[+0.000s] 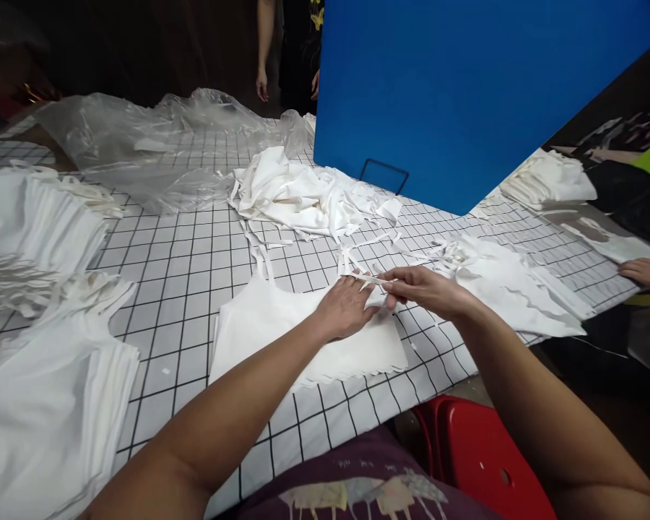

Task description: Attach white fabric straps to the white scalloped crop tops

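In front of me a white strappy top [265, 328] lies flat on the checked cloth, one strap running up at its left. My left hand [345, 309] rests flat on its upper right part, fingers stretched out. Just to the right, my right hand [425, 289] pinches a thin white strap [365, 278] between thumb and fingers. That strap passes over the left fingertips. Beyond the hands sits a loose heap of white tops [297, 191] with tangled straps.
Stacks of white tops stand at the left [48, 390] and right [509, 285]. Clear plastic sheeting [167, 137] covers the far left. A large blue board [455, 94] rises at the back. A red stool [482, 448] is below the table edge. Other people's hands [644, 273] show at right and back.
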{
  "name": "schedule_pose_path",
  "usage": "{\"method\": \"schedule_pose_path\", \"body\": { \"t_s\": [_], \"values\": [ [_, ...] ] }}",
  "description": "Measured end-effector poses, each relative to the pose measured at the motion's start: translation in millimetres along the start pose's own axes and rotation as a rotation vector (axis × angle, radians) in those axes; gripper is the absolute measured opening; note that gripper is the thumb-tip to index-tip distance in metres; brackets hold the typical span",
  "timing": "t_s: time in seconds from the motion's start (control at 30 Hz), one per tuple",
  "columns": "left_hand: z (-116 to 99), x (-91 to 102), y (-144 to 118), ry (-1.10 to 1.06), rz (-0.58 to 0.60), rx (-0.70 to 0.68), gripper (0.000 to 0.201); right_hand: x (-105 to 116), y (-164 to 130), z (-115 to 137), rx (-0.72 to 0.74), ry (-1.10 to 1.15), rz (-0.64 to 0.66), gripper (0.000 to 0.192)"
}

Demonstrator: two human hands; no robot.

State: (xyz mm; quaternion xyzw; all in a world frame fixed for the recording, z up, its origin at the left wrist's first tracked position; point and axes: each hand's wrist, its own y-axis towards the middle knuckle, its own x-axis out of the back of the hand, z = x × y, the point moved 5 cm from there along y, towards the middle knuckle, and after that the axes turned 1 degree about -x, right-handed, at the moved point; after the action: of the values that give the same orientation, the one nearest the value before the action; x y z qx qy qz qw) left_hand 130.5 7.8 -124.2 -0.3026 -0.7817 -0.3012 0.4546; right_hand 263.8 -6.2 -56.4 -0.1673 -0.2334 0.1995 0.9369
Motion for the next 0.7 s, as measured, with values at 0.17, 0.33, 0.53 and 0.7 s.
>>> {"method": "schedule_pose_path", "body": {
  "t_s": [0.17, 0.33, 0.53, 0.7],
  "values": [
    [2.6, -5.8, 0.5, 0.003, 0.042, 0.03, 0.06, 6.1, -71.9, -11.6, -0.08, -0.106, 0.085, 0.041],
    [5.6, -8.2, 1.7, -0.104, 0.015, 0.025, 0.056, 1.4, -124.2, -24.9, -0.174, -0.022, 0.24, 0.038],
    [5.8, -6.3, 2.1, -0.111, -0.003, 0.008, 0.052, 4.2, -117.3, -28.6, 0.117, 0.155, 0.323, 0.027],
    [6.6, -8.0, 1.3, -0.072, -0.017, 0.006, 0.05, 15.9, -92.9, -29.9, 0.299, 0.173, 0.143, 0.019]
  ]
}}
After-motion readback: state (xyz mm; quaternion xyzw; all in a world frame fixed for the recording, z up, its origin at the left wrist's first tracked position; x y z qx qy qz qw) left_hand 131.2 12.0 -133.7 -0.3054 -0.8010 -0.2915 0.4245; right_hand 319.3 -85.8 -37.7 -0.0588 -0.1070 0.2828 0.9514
